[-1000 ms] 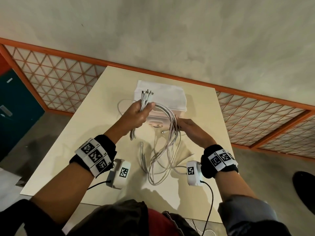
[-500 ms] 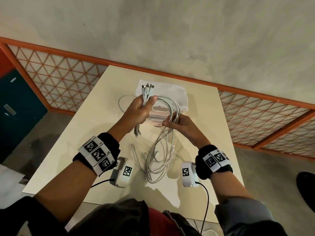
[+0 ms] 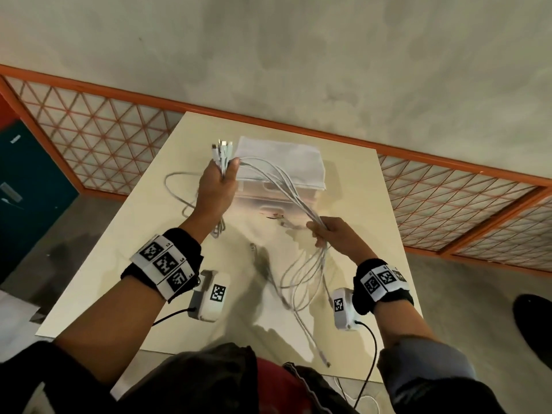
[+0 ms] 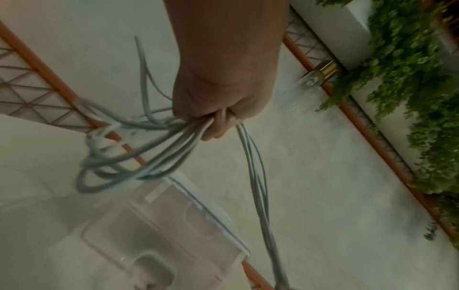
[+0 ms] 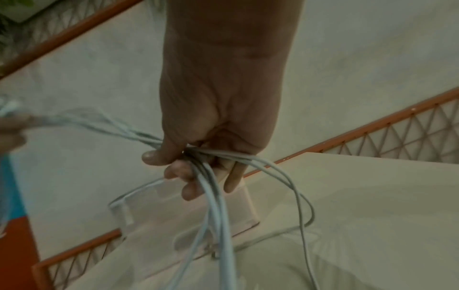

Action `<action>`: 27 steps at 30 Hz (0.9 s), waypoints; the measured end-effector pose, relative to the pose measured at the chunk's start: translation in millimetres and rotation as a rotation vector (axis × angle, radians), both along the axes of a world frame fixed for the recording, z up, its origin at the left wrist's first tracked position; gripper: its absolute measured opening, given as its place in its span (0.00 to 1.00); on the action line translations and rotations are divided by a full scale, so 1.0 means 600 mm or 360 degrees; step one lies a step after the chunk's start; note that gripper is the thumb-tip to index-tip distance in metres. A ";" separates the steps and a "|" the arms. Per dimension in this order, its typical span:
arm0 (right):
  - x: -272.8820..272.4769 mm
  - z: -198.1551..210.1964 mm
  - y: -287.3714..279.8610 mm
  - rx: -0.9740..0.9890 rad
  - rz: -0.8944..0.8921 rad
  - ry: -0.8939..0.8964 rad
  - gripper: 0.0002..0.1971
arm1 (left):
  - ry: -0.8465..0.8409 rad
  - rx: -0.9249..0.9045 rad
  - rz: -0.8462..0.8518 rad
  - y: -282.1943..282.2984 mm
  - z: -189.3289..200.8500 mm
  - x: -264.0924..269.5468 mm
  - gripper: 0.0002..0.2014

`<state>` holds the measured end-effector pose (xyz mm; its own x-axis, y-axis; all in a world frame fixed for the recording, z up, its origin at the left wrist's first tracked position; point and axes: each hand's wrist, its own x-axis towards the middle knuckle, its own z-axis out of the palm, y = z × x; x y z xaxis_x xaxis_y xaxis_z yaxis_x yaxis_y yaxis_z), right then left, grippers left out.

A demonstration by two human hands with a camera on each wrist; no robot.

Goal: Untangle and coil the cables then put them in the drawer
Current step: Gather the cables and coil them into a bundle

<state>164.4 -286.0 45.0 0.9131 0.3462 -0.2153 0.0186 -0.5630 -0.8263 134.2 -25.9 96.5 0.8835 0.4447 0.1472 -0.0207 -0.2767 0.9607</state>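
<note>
Two hands [image 3: 216, 186] [image 3: 334, 234] around several cables [image 3: 286, 186]

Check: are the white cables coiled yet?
Not coiled. The white cables stretch between left hand and right hand, ends dangling loose.

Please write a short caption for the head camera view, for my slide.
Both hands hold a bundle of white cables above the table: left hand near the connectors, right hand farther along.
</note>
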 end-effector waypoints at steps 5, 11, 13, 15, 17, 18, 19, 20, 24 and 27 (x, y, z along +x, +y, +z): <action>0.003 0.053 -0.007 -0.0048 -0.0345 -0.0241 0.25 | 0.0555 0.0241 0.0038 0.016 -0.059 -0.015 0.27; 0.010 0.076 0.008 -0.0301 -0.0333 -0.0480 0.27 | 0.0934 0.0380 -0.0180 0.038 -0.094 -0.039 0.26; 0.010 0.084 0.016 -0.0404 -0.0235 -0.0492 0.26 | 0.0805 0.0389 -0.0173 0.036 -0.087 -0.039 0.21; 0.006 0.095 0.029 -0.0513 -0.0134 -0.0498 0.24 | 0.0574 0.0284 -0.0242 0.025 -0.062 -0.040 0.17; 0.003 0.104 0.048 -0.0530 -0.0049 -0.0516 0.24 | 0.0445 0.0037 -0.0484 0.005 -0.031 -0.043 0.12; 0.000 0.108 0.059 -0.0509 0.0010 -0.0531 0.24 | 0.0444 -0.0071 -0.0634 -0.007 -0.019 -0.044 0.10; -0.001 0.112 0.070 -0.0471 0.0078 -0.0549 0.24 | 0.0462 -0.0142 -0.0769 -0.021 -0.009 -0.046 0.08; -0.003 0.116 0.080 -0.0416 0.0144 -0.0569 0.25 | 0.0496 -0.0176 -0.0891 -0.035 -0.003 -0.048 0.06; -0.007 0.130 0.093 -0.0175 0.0247 -0.0589 0.28 | 0.0613 -0.0295 -0.1146 -0.063 -0.002 -0.058 0.13; -0.012 0.124 0.080 -0.0033 0.0173 -0.0448 0.28 | 0.0581 -0.0208 -0.1156 -0.059 0.004 -0.059 0.13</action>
<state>156.9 -238.3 119.1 0.8957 0.4435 0.0333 0.3067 -0.5616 -0.7685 99.0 -61.3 98.8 0.9397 -0.2628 -0.2187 0.1686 -0.2001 0.9652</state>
